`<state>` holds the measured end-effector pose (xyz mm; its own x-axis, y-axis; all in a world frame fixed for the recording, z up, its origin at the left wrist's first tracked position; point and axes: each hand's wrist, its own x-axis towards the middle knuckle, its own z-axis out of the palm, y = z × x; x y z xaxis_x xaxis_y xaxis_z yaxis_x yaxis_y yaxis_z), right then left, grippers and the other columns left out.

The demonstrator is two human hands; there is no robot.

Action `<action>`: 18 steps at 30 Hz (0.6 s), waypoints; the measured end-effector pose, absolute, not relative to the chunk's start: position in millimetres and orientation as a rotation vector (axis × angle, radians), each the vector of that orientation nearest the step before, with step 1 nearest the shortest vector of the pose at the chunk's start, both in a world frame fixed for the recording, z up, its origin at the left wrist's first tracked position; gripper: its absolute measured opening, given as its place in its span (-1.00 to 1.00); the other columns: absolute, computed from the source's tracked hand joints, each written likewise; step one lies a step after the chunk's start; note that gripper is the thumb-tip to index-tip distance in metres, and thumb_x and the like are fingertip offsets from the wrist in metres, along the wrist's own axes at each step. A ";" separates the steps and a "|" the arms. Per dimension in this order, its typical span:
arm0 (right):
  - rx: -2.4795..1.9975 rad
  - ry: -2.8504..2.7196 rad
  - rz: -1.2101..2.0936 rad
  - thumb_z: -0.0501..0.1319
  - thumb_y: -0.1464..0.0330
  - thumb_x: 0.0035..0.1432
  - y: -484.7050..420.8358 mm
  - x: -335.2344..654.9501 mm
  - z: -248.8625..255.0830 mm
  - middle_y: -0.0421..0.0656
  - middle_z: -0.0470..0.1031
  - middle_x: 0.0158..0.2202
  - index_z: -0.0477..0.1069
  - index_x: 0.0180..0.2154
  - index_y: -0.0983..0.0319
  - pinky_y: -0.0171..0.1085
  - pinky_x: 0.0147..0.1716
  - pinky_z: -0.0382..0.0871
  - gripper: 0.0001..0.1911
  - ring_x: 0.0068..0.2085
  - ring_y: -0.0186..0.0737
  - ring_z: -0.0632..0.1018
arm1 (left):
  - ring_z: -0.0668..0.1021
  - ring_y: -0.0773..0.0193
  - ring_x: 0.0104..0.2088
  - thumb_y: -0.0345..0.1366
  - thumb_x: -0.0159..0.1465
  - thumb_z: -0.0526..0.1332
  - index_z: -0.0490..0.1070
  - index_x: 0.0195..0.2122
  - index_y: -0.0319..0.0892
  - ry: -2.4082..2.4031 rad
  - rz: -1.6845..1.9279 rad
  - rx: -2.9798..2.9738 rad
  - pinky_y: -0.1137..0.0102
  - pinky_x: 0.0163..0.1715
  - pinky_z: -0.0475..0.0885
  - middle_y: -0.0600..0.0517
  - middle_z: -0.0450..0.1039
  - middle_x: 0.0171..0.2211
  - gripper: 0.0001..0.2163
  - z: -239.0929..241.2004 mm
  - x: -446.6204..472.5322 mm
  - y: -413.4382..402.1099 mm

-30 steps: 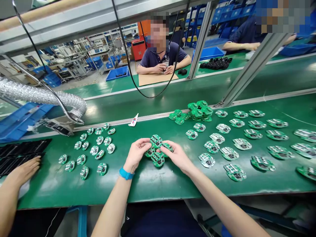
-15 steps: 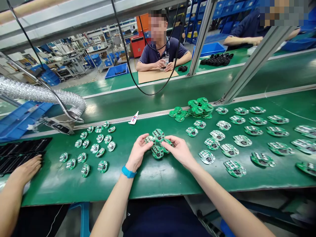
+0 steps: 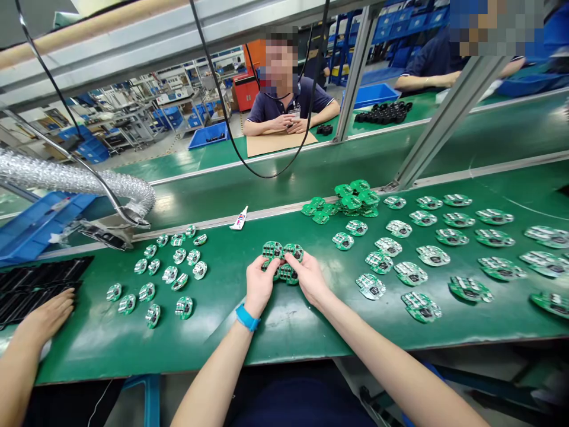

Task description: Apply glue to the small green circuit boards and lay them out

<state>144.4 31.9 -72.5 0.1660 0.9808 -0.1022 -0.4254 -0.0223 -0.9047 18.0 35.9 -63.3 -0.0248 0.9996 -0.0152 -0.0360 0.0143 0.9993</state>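
My left hand (image 3: pixel 259 285) and my right hand (image 3: pixel 309 277) press together around a small bunch of green circuit boards (image 3: pixel 273 250) on the green bench (image 3: pixel 284 332). Their lower parts are hidden by my fingers. A blue wristband (image 3: pixel 247 317) circles my left wrist. Rows of smaller round boards (image 3: pixel 171 274) lie to the left of my hands, and larger silver-topped boards (image 3: pixel 411 273) spread to the right. Beyond them sits a heap of green boards (image 3: pixel 353 198). A third hand (image 3: pixel 50 311), another person's, rests on a black tray (image 3: pixel 35 279) at the far left.
A white glue tube (image 3: pixel 239 218) lies by the bench's far rail. A silver flexible duct (image 3: pixel 66 177) and a black cable (image 3: pixel 249 148) run overhead. Aluminium posts (image 3: pixel 448 121) rise behind the rail. A seated person (image 3: pixel 284 107) faces me across a second bench.
My hands have moved closer together, and the green boards between them are gathered into a tighter bunch. My head has shifted slightly, moving the whole view.
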 end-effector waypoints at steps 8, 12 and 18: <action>-1.086 -0.713 1.227 0.45 -0.05 -0.05 48.3 132.3 -75.7 -0.11 0.66 -0.35 0.56 -0.36 0.23 -0.10 -0.11 0.49 -0.52 -0.24 -0.09 0.61 | 0.60 0.15 -0.21 -0.04 0.17 0.44 0.61 -0.33 -0.18 1.319 1.269 1.174 0.31 -0.09 0.47 -0.06 0.65 -0.28 -0.72 -73.2 20.5 49.9; -1.112 -0.796 1.303 0.44 -0.13 -0.10 56.9 141.4 -66.6 -0.12 0.62 -0.43 0.57 -0.35 0.26 -0.12 -0.22 0.50 -0.42 -0.33 -0.10 0.61 | 0.64 0.14 -0.20 -0.02 0.10 0.48 0.61 -0.16 -0.24 1.219 1.173 1.145 0.27 -0.10 0.52 -0.12 0.67 -0.19 -0.58 -69.5 14.0 56.6; -1.314 -1.124 1.123 0.51 -0.01 -0.12 78.3 156.9 -43.9 -0.11 0.65 -0.21 0.57 -0.07 0.21 -0.21 -0.20 0.42 -0.37 -0.25 -0.16 0.59 | 0.60 0.14 -0.30 -0.27 -0.13 0.60 0.62 -0.32 -0.22 1.192 1.041 1.244 0.27 -0.14 0.49 -0.05 0.64 -0.35 -0.66 -48.4 -2.4 62.3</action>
